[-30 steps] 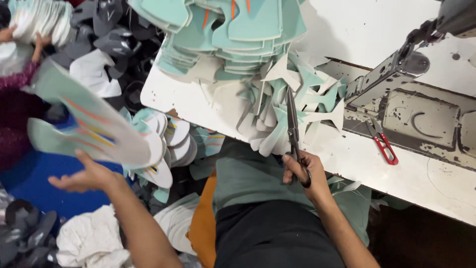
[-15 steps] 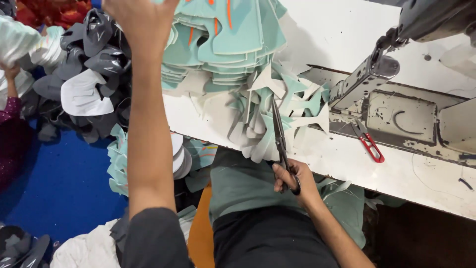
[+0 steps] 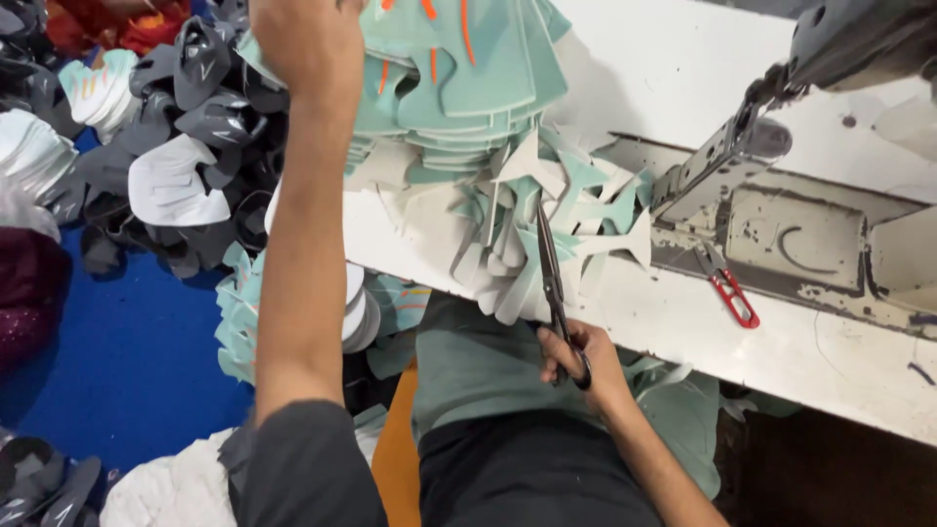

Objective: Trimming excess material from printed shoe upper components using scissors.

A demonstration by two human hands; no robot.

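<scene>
My left hand (image 3: 307, 41) reaches up over the table's left end and rests on a tall stack of mint-green shoe upper pieces (image 3: 468, 78) with orange stripes. Whether its fingers grip a piece is hidden. My right hand (image 3: 578, 359) sits at the table's near edge, shut on the handles of black scissors (image 3: 549, 273), whose blades point away toward a heap of pale green and white offcuts (image 3: 547, 229). The white table (image 3: 683, 322) carries both stack and offcuts.
A sewing machine (image 3: 830, 59) and its metal bed plate (image 3: 800, 239) fill the table's right side, with red-handled snips (image 3: 727, 288) beside it. Grey, white and mint shoe pieces (image 3: 166, 146) are piled on the blue floor (image 3: 127, 361) at left.
My left arm swung up from the floor pile, where it held a bundle of mint pieces, to the stack on the table. The right hand with the scissors stayed put.
</scene>
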